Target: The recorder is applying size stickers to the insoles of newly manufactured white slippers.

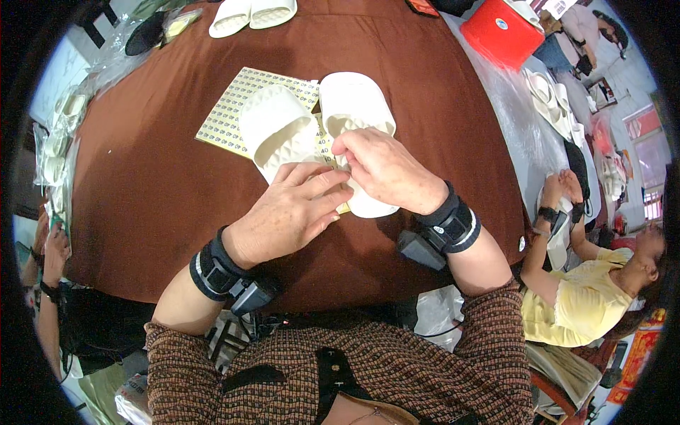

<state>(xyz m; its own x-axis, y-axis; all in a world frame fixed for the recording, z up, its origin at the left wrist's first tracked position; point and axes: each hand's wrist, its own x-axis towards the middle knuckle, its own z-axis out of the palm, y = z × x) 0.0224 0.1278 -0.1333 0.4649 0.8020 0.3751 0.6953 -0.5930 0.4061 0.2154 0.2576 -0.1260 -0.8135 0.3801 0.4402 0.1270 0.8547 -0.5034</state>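
Two white slide sandals lie side by side on a brown table (163,198). The left sandal (278,131) rests partly on a sheet of small yellow stickers (228,113). My left hand (287,212) lies flat at the near end of that sheet, fingers together, pressing on it. My right hand (386,170) sits over the heel of the right sandal (354,106), its fingertips pinched together at the sheet's edge between the two sandals. Whether a sticker is between the fingers is hidden. Both wrists wear black strapped bands.
Another pair of white sandals (251,14) lies at the table's far edge. A red box (501,32) stands at the far right, with more sandals (552,103) on plastic beside it. A person in yellow (581,297) works at right; another person's arm (48,262) shows at left.
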